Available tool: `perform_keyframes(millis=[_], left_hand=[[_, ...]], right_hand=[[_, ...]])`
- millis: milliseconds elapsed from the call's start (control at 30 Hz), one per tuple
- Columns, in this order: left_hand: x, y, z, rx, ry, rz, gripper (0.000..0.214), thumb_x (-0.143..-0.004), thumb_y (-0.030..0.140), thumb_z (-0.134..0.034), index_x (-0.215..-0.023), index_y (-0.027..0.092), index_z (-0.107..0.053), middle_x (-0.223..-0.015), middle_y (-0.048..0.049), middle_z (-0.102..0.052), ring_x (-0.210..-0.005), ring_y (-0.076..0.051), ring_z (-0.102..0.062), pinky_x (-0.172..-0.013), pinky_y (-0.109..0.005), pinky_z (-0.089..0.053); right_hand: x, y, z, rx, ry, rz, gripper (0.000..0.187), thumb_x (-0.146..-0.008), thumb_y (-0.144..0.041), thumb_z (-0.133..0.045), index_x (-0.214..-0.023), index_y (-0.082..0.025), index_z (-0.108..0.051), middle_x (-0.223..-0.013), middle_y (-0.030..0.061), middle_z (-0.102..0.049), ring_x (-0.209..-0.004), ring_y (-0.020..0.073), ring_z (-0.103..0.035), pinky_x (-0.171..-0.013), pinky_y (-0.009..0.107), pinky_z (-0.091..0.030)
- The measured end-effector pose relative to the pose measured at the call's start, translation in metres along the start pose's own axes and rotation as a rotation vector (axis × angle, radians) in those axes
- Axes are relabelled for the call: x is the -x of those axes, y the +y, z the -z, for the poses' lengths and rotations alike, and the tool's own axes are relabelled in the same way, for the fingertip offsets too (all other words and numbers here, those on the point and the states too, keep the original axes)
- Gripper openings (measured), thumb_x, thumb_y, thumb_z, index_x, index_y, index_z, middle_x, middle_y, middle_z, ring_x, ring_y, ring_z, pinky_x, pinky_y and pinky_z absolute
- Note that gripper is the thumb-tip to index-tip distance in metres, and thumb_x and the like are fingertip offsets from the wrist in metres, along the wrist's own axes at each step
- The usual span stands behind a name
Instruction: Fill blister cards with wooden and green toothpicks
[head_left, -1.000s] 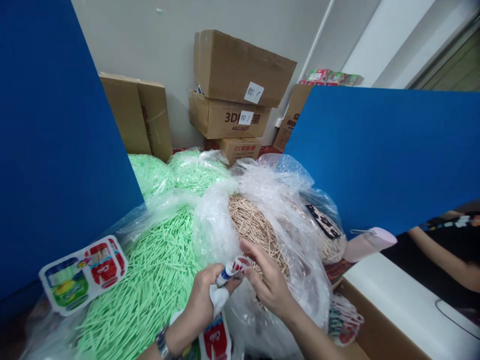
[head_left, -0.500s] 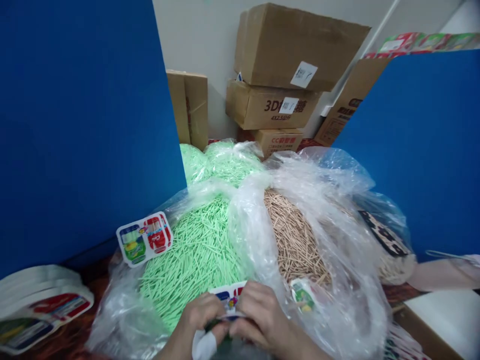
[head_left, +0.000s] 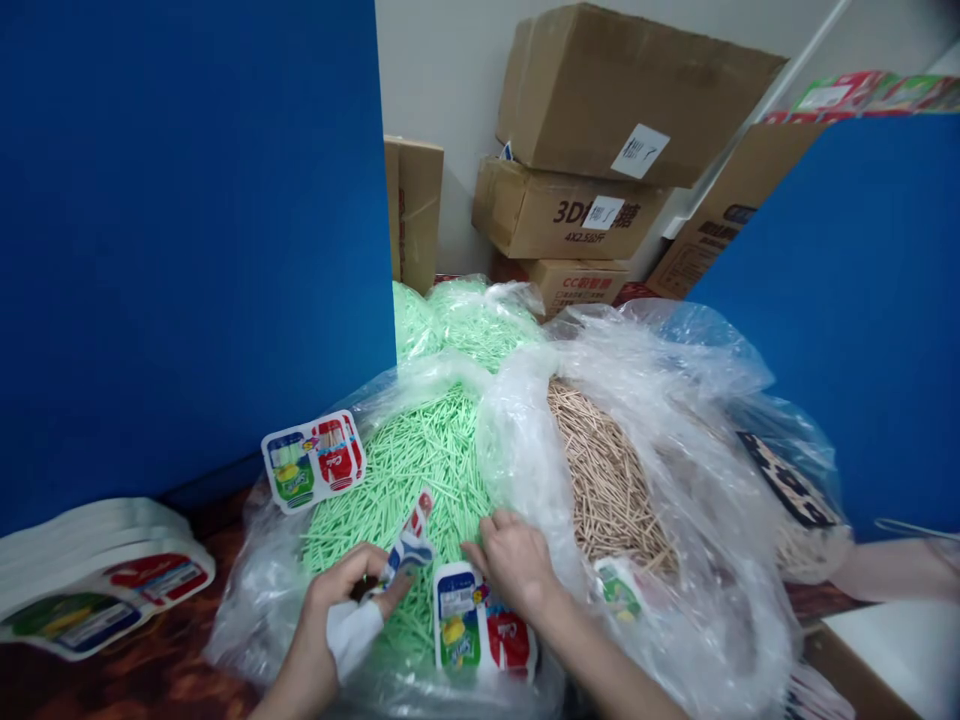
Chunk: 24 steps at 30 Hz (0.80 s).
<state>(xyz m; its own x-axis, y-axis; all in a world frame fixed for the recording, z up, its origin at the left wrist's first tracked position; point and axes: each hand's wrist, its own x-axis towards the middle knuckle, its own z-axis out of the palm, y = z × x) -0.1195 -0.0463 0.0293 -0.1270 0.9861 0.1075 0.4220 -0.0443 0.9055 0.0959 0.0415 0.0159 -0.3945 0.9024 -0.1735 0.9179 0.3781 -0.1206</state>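
My left hand [head_left: 349, 585], with a white wrap near the thumb, is closed on a small printed pouch [head_left: 410, 548] turned edge-on. My right hand [head_left: 517, 562] has its fingers curled into the green sticks [head_left: 420, 440], at the edge of the pile beside the plastic. Its fingertips are partly hidden among them. Just below that hand, a printed pouch with green and red can pictures [head_left: 459, 620] lies on the pile. Another such pouch [head_left: 315, 458] rests at the pile's left edge. A clear plastic bag [head_left: 517, 430] separates the green sticks from brown sticks [head_left: 607, 470].
A stack of printed pouches [head_left: 112, 590] lies at the left. Blue panels [head_left: 187, 250] rise on both sides. Cardboard boxes [head_left: 600, 205] are stacked behind the bags. Part of another pouch [head_left: 621, 590] shows near the brown sticks. An open carton [head_left: 855, 660] sits at the lower right.
My hands were together at a pouch low in the middle. They have parted: the left moved up with a pouch, the right reached into the green sticks. The view has turned slightly left.
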Motion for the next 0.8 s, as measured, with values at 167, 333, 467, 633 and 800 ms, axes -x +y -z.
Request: perform_keyframes(millis=[167,333,467,633,800], left_hand=[[-0.006,-0.007,-0.002,0.111,0.015,0.086,0.025,-0.079,0.034,-0.065,-0.062,0.018,-0.054,-0.065,0.0015,-0.055,-0.061,-0.014,-0.05,-0.056,-0.023,-0.039],[-0.007,-0.017,-0.01,0.187,0.0,0.165,0.027,-0.079,0.036,-0.066,-0.064,0.018,-0.052,-0.065,0.0032,-0.049,-0.06,-0.012,-0.045,-0.055,-0.022,-0.035],[-0.008,-0.021,-0.013,0.233,-0.014,0.192,0.028,-0.08,0.037,-0.064,-0.065,0.018,-0.051,-0.065,0.0034,-0.047,-0.06,-0.012,-0.042,-0.055,-0.023,-0.034],[-0.01,-0.024,-0.014,0.227,-0.023,0.19,0.027,-0.081,0.037,-0.064,-0.067,0.018,-0.051,-0.067,0.0029,-0.047,-0.061,-0.013,-0.041,-0.056,-0.023,-0.033],[-0.016,-0.016,-0.016,0.227,0.01,0.171,0.026,-0.079,0.037,-0.064,-0.065,0.017,-0.052,-0.063,0.0028,-0.048,-0.059,-0.013,-0.042,-0.055,-0.023,-0.034]], right_hand=[[-0.004,-0.019,-0.012,0.022,0.013,-0.081,0.034,-0.089,-0.045,-0.051,-0.091,-0.015,-0.066,-0.091,0.0129,-0.066,-0.09,0.0277,-0.062,-0.071,0.034,-0.047],[-0.005,-0.023,-0.015,0.011,0.01,-0.085,0.027,-0.09,-0.035,-0.048,-0.094,-0.014,-0.065,-0.094,0.0132,-0.067,-0.093,0.0289,-0.062,-0.074,0.036,-0.046],[-0.005,-0.02,-0.023,-0.011,0.015,-0.089,0.026,-0.094,-0.028,-0.04,-0.093,-0.015,-0.064,-0.093,0.0119,-0.067,-0.09,0.0254,-0.063,-0.072,0.033,-0.045],[-0.005,-0.008,-0.028,-0.175,0.106,-0.086,0.026,-0.094,-0.025,-0.035,-0.088,-0.016,-0.059,-0.087,0.0117,-0.067,-0.086,0.0261,-0.063,-0.071,0.033,-0.044],[-0.009,0.007,-0.017,-0.835,0.186,-0.042,0.033,-0.096,-0.043,-0.031,-0.086,-0.02,-0.053,-0.076,0.0051,-0.067,-0.068,0.02,-0.062,-0.064,0.03,-0.043]])
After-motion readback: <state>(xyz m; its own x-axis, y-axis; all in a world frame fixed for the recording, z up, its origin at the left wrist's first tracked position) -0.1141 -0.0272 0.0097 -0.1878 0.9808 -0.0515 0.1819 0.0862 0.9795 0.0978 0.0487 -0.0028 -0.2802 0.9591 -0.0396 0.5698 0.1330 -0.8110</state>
